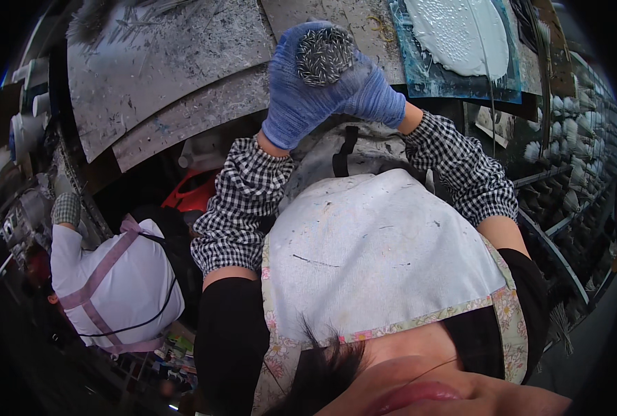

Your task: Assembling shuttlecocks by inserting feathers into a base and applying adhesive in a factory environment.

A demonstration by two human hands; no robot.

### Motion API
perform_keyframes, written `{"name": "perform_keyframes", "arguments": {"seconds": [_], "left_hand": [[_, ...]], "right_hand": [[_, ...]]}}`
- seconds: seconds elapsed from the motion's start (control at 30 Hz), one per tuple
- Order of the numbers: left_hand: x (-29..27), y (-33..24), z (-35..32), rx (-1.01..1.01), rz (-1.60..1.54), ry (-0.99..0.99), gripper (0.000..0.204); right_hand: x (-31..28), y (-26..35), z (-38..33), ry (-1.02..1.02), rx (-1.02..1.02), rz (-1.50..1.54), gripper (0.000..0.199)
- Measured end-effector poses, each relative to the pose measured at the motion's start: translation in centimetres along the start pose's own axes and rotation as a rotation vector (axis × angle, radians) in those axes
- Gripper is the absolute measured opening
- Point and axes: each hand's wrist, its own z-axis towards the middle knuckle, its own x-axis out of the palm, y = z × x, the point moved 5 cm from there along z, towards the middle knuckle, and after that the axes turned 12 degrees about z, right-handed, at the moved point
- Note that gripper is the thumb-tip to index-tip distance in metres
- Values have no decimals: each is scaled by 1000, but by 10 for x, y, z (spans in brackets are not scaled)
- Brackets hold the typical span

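Nearest the camera, loose dark hair (301,388) hangs beside a white cloth apron with floral-print edging (385,236), which presumably guards the clothing against smears like those it bears. Beyond it, black-and-white checked fabric sleeve covers (236,201) enclose both forearms. The left hand (288,90) and the right hand (374,90), in blue knitted gloves, are clasped together around a round, dense bundle of thin silvery-grey strands (324,55) (metal or bristle, one cannot tell). The bundle is raised at the near edge of a spattered grey flat-board worktop (177,76), its ends facing the camera; encircling it from both sides probably keeps the loose strands packed. To the right, thick white paste (461,35) lies spread on a blue flat sheet (419,73), apparently within easy reach. Pale bristle-like tufts (579,132) fill a dark rack farther right, presumably stored apart from the wet paste.
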Motion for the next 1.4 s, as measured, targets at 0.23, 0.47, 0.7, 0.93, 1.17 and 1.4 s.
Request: {"name": "perform_keyframes", "arguments": {"seconds": [0.23, 0.47, 0.7, 0.93, 1.17, 1.4], "left_hand": [[0, -42, 18, -157, -926, 723, 119], [-19, -87, 22, 410, 258, 98, 66], [0, -4, 20, 192, 316, -138, 73], [-12, 17, 23, -157, -60, -111, 15], [5, -29, 5, 96, -66, -16, 65], [5, -26, 2, 5, -422, 597, 110]], "right_hand": [[10, 18, -12, 348, 232, 700, 46], [-60, 45, 36, -37, -103, 176, 111], [-7, -26, 30, -3, 186, -227, 108], [-2, -36, 40, -231, 186, 99, 122], [-2, -5, 5, -108, 126, 479, 91], [21, 15, -14, 330, 564, 893, 62]]}}
